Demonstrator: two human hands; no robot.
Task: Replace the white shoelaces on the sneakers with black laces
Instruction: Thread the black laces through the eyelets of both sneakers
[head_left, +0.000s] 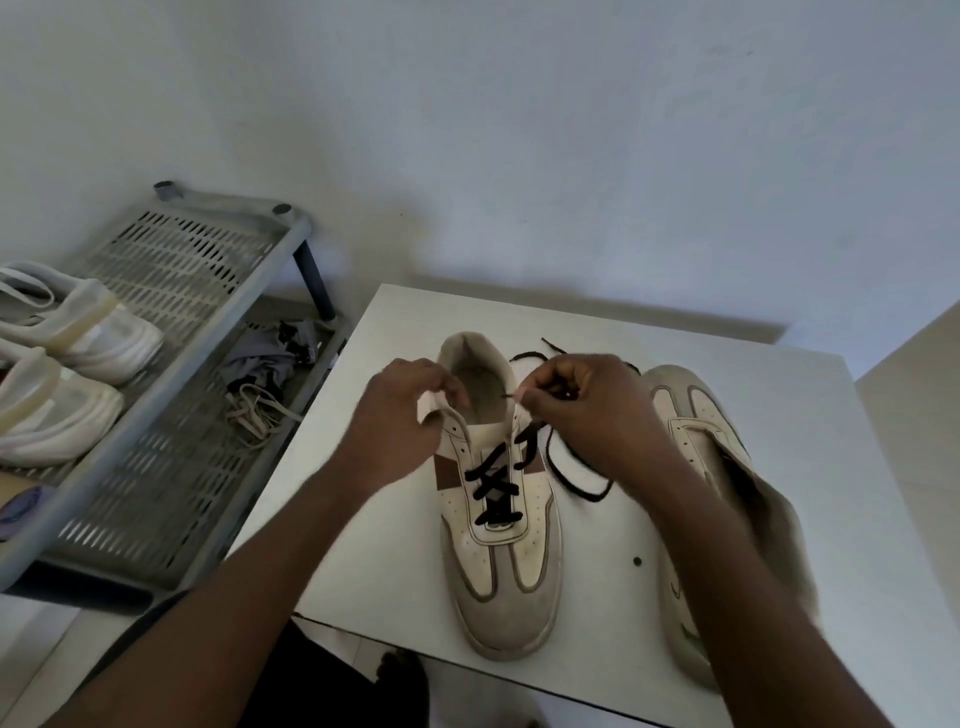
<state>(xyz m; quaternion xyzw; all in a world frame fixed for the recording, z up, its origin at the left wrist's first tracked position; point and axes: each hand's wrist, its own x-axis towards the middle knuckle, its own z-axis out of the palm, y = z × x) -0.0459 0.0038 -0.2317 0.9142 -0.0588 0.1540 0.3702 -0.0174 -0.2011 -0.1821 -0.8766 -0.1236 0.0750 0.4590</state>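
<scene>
Left hand (402, 421) lies just right of a grey rack (171, 270), whose top shelf carries two pale shoes (78, 332) and whose lower shelf holds a grey cloth (270, 358) with a tangle of white laces (260, 410) beside it. This hand is curled, thumb and fingers pinching the left edge of the collar of a sneaker (498, 545).

That sneaker stands upright on the white table (363, 545), toe toward the person and heel toward the wall, directly between the two hands. A black lace (498, 488) crosses its lower eyelets in a few rows; the upper eyelets on the left side are bare.

Right hand (587, 415) hovers over the sneaker's right collar edge, fingers drawn tight together and pinching the lace. A thin point sticks out from the fingertips toward the shoe opening; it seems to be the lace tip, though blur makes it hard to be sure. Loose lace loops lie on the table under and behind this hand.

Further right, touching the right forearm, a second sneaker (691, 415) rests on the table with no lace in its eyelets, partly hidden by the arm. A small dark dot (637, 561) marks the table between the two sneakers.
</scene>
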